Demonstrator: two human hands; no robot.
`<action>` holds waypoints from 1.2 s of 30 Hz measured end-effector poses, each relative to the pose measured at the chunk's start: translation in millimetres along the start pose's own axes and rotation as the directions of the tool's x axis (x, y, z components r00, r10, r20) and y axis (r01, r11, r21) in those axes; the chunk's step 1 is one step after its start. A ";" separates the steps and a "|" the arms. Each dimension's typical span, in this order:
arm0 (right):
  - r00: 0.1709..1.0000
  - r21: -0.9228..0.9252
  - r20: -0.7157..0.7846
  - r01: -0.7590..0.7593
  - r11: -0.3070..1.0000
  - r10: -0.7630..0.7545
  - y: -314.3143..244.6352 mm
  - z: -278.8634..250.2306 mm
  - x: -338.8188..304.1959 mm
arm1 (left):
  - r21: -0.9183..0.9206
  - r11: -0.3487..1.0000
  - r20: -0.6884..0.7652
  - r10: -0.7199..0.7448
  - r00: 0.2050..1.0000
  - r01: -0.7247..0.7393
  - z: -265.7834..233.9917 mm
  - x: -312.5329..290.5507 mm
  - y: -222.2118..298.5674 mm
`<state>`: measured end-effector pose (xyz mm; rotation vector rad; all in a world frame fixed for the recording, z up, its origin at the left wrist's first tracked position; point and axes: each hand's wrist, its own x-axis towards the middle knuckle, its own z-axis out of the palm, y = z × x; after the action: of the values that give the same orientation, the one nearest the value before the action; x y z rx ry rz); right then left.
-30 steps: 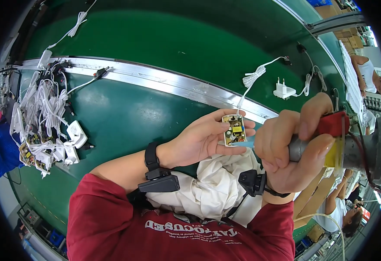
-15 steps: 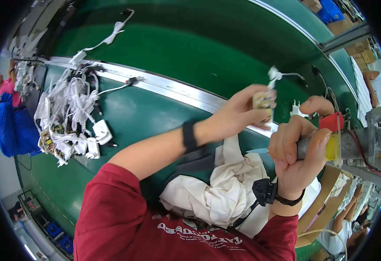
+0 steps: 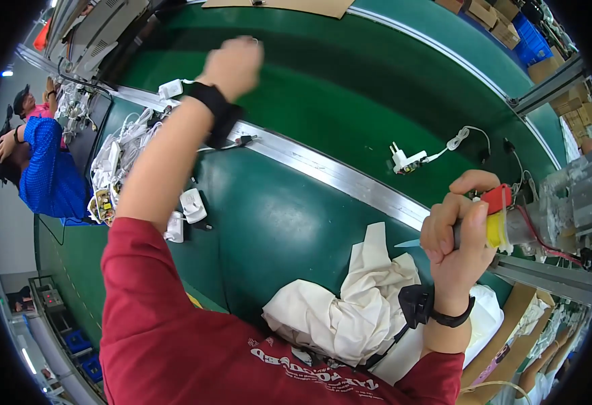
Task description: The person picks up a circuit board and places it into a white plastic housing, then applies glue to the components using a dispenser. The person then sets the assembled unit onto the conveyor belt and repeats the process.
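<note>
Up at the far left, my left hand [image 3: 232, 67] is over the green conveyor belt [image 3: 309, 101]. It is blurred, and its fingers do not show clearly. My right hand [image 3: 461, 229] is wrapped round a grey tube-shaped thing with a yellow band [image 3: 496, 231] and a red part [image 3: 495, 198] at its far end. A thin light-blue pointed tip [image 3: 408, 244] sticks out from the left side of that hand. Beyond it on the belt lies a white plug charger [image 3: 407, 160], its circuit board bare, joined to a white cable [image 3: 459, 138].
A tangled heap of white chargers and cables [image 3: 114, 158] lies left, partly behind my left arm. Metal rails [image 3: 336, 172] edge the belt. Crumpled off-white cloth [image 3: 343, 310] lies before me, and a cardboard box [image 3: 512, 331] stands right. A person in blue [image 3: 53, 165] sits far left.
My left hand has let go of the bare circuit board, now on the belt, and swung to the far left. My right hand keeps its grip, while the view has shifted somewhat.
</note>
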<state>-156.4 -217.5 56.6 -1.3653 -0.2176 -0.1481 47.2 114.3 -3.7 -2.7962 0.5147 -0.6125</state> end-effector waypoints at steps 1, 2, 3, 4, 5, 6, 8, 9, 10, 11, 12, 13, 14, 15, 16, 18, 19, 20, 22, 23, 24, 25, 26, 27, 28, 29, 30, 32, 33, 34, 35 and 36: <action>1.000 0.002 0.005 -0.006 1.000 0.006 0.7 1.1 -0.5 | 0.122 0.991 0.117 -0.076 0.990 0.061 5.7 -7.5 -40.4; 1.000 0.003 0.010 -0.011 1.000 0.011 1.1 2.4 -0.9 | 0.227 0.964 0.154 -0.178 0.972 0.140 12.0 -17.7 -75.4; 1.000 -0.005 0.005 -0.004 1.000 0.004 1.4 3.0 -1.1 | 0.289 0.936 0.221 -0.271 0.937 0.202 17.0 -25.8 -94.1; 1.000 0.002 0.000 -0.005 1.000 0.005 2.5 3.8 -1.6 | 0.365 0.894 0.278 -0.371 0.886 0.260 18.3 -35.3 -112.4; 1.000 0.008 -0.003 -0.007 1.000 0.007 3.4 4.9 -2.1 | 0.369 0.891 0.268 -0.376 0.887 0.266 22.4 -44.6 -131.9; 1.000 0.017 -0.001 -0.009 1.000 0.009 4.0 6.2 -2.8 | 0.250 0.915 0.396 -0.395 0.829 0.316 27.5 -54.7 -152.5; 1.000 0.020 -0.005 -0.002 1.000 0.002 8.4 7.5 -5.5 | 0.124 0.918 0.514 -0.384 0.767 0.376 29.4 -58.0 -160.0; 1.000 0.020 -0.017 -0.002 1.000 0.002 10.3 7.8 -7.3 | 0.143 0.925 0.530 -0.371 0.763 0.351 26.5 -55.0 -153.8; 1.000 0.021 -0.029 -0.002 1.000 0.003 11.9 8.1 -8.6 | 0.163 0.932 0.545 -0.359 0.758 0.324 21.7 -51.9 -146.4; 1.000 0.017 -0.031 0.005 1.000 -0.005 13.2 8.5 -9.3 | 0.183 0.937 0.560 -0.348 0.752 0.297 19.9 -50.1 -142.5; 1.000 0.011 -0.024 0.018 1.000 -0.017 14.4 8.8 -9.9 | 0.180 0.938 0.554 -0.345 0.757 0.296 21.3 -51.5 -145.3; 0.999 0.004 -0.018 0.029 1.000 -0.029 15.6 8.8 -10.3 | 0.133 0.970 0.564 -0.243 0.789 0.204 22.9 -54.9 -151.9; 0.999 0.003 -0.010 0.042 0.999 -0.041 16.7 9.3 -10.7 | 0.091 0.990 0.569 -0.142 0.810 0.109 20.3 -59.1 -158.1; 0.999 0.003 -0.011 0.048 0.999 -0.048 18.0 9.8 -10.8 | 0.050 0.999 0.570 -0.039 0.821 0.013 20.6 -60.9 -161.4; 0.999 0.004 -0.004 0.054 0.999 -0.054 19.5 10.4 -10.7 | 0.053 0.999 0.565 -0.039 0.824 0.012 23.7 -61.0 -161.7; 0.998 0.007 0.012 0.066 0.998 -0.066 21.3 12.1 -10.3 | 0.003 0.982 0.564 -0.158 0.810 0.189 30.6 -62.8 -161.2; 0.998 0.005 0.012 0.068 0.998 -0.068 22.7 12.8 -10.2 | -0.027 0.961 0.570 -0.212 0.794 0.275 34.3 -63.3 -160.1; 0.997 -0.001 0.012 0.072 0.997 -0.072 23.4 13.4 -10.4 | -0.279 0.864 0.575 -0.198 0.794 0.418 33.1 -58.9 -150.2; 0.997 -0.035 0.002 0.076 0.997 -0.076 24.0 10.5 -11.3 | -0.673 0.472 0.551 -0.195 0.811 0.570 14.1 -31.3 -85.4; 0.997 -0.042 -0.002 0.073 0.996 -0.073 23.3 8.3 -11.7 | -0.784 0.230 0.534 -0.226 0.815 0.577 -12.2 -19.4 -43.1; 0.998 -0.002 -0.001 0.063 0.998 -0.063 21.0 7.7 -12.7 | -0.798 -0.036 0.601 -0.103 0.792 0.601 -26.2 -14.2 -24.3; 0.999 0.023 -0.013 0.047 0.999 -0.046 19.7 5.0 -14.1 | -0.731 -0.304 0.627 0.052 0.777 0.611 -28.3 -8.6 -2.9; 0.999 0.050 -0.026 0.035 0.998 -0.033 18.6 2.8 -14.0 | -0.658 -0.399 0.620 0.196 0.760 0.639 -32.0 -11.9 24.7; 0.999 0.038 -0.036 0.030 0.999 -0.029 17.9 1.9 -13.3 | -0.567 -0.478 0.586 0.338 0.736 0.671 -36.8 -22.7 56.0; 0.998 0.014 -0.054 0.025 1.000 -0.025 15.1 1.1 -12.2 | -0.500 -0.523 0.606 0.358 0.710 0.690 -48.2 -36.0 91.5; 0.997 -0.009 -0.073 0.023 1.000 -0.023 14.9 2.0 -9.9 | -0.431 -0.562 0.622 0.380 0.684 0.705 -57.2 -51.4 121.7; 0.996 -0.024 -0.084 0.022 0.999 -0.024 12.1 4.4 -7.8 | -0.396 -0.603 0.592 0.409 0.695 0.692 -58.2 -67.9 140.9; 0.995 -0.029 -0.095 0.020 0.999 -0.023 9.5 4.4 -4.1 | -0.238 -0.715 0.511 0.484 0.711 0.658 -53.9 -95.7 175.5; 0.995 -0.033 -0.100 0.024 0.999 -0.027 8.0 2.4 -2.2 | -0.109 -0.769 0.455 0.525 0.719 0.630 -55.4 -104.5 191.4; 0.995 -0.032 -0.100 0.021 0.999 -0.024 5.2 0.6 -2.2 | -0.091 -0.763 0.451 0.542 0.709 0.640 -63.2 -112.5 206.0; 0.993 -0.042 -0.116 0.007 0.999 -0.012 3.3 -0.5 -1.9 | -0.235 -0.744 0.436 0.494 0.752 0.625 -72.4 -118.5 218.9; 0.994 -0.040 -0.109 0.020 0.999 -0.024 3.9 -1.4 0.1 | -0.376 -0.712 0.409 0.446 0.796 0.593 -76.1 -122.8 228.7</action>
<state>-155.4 -218.1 52.7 -1.3892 -0.1383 -0.2460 -156.4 -58.2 -47.9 0.9170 -0.1336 -0.7710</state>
